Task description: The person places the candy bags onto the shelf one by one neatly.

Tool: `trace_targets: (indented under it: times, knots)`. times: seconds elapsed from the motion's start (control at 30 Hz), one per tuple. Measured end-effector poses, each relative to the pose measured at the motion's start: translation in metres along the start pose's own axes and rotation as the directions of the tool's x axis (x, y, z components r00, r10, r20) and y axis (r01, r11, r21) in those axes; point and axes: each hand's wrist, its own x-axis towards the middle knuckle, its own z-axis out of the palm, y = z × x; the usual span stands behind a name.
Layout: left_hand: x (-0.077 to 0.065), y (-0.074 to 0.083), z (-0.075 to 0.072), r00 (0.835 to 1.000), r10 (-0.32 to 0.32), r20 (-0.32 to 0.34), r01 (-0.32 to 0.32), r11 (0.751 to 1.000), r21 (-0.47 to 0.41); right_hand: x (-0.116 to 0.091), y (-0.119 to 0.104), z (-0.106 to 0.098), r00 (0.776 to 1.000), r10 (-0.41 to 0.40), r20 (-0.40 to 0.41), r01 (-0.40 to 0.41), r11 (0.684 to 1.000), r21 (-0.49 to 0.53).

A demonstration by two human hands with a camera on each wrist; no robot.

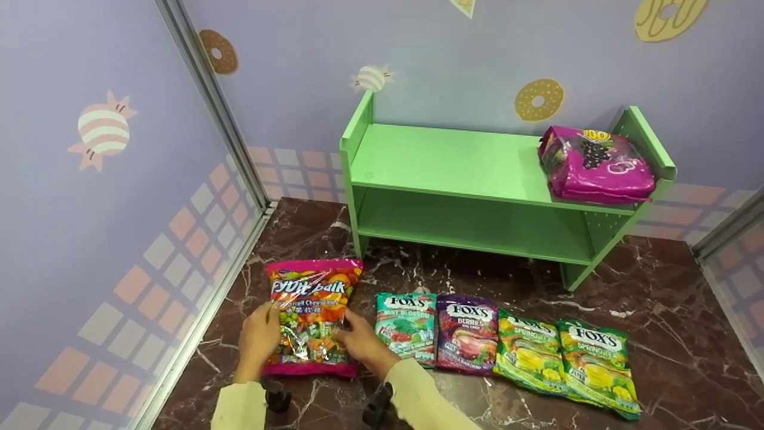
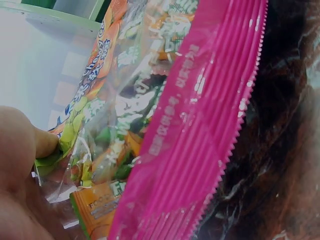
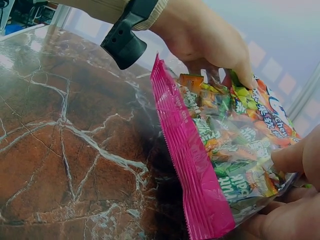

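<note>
A large candy bag (image 1: 310,322) with pink top and bottom seals is held between both hands at the left of the head view. My left hand (image 1: 261,335) grips its left edge, with the thumb on the front. On the opposite edge, my right hand (image 1: 365,343) holds the bag with its thumb over the clear window. Wrapped sweets show through that window in both wrist views. In the right wrist view the bag's pink bottom seal (image 3: 187,160) faces the camera, and fingers of the right hand curl under its side. Whether the bag touches the surface below cannot be told.
Right of the bag lie a teal FOX'S bag (image 1: 407,328), a purple one (image 1: 467,334) and two yellow-green ones (image 1: 531,352) in a row on the dark marbled surface (image 1: 465,397). Behind stands a green two-level shelf (image 1: 447,158) bearing a magenta bag (image 1: 603,173). A patterned wall (image 1: 119,239) bounds the left.
</note>
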Motion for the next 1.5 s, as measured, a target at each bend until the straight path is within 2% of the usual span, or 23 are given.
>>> trace_targets:
  times: [0.17,0.33,0.77,1.03,1.17,1.37,1.5]
  knots:
    - [-0.002,0.006,-0.004,0.999,0.02,-0.025,-0.02,1.0,-0.01,-0.002,-0.006,-0.003,1.0,-0.012,0.001,0.012,0.999,-0.035]
    - [-0.006,0.011,-0.008,1.0,0.025,-0.018,-0.025,0.999,-0.029,-0.004,-0.01,-0.005,1.0,-0.019,0.005,0.02,0.998,-0.055]
    - [-0.015,0.033,-0.02,0.997,0.051,-0.065,-0.054,0.998,-0.041,-0.021,-0.033,-0.015,0.999,-0.051,-0.009,0.05,0.994,-0.099]
    - [-0.02,0.045,-0.028,0.986,0.093,-0.142,-0.102,0.993,-0.06,-0.032,-0.046,-0.022,0.991,-0.132,0.031,0.134,0.988,-0.08]
    - [-0.023,0.051,-0.033,0.981,0.114,-0.159,-0.125,0.99,-0.063,-0.037,-0.054,-0.025,0.987,-0.159,0.034,0.161,0.981,-0.107]
    - [-0.028,0.061,-0.04,0.964,0.157,-0.214,-0.175,0.982,-0.068,-0.048,-0.067,-0.031,0.986,-0.161,0.045,0.166,0.977,-0.137]
    - [-0.031,0.068,-0.045,0.954,0.172,-0.245,-0.197,0.977,-0.082,-0.055,-0.075,-0.033,0.981,-0.192,0.04,0.195,0.97,-0.142]
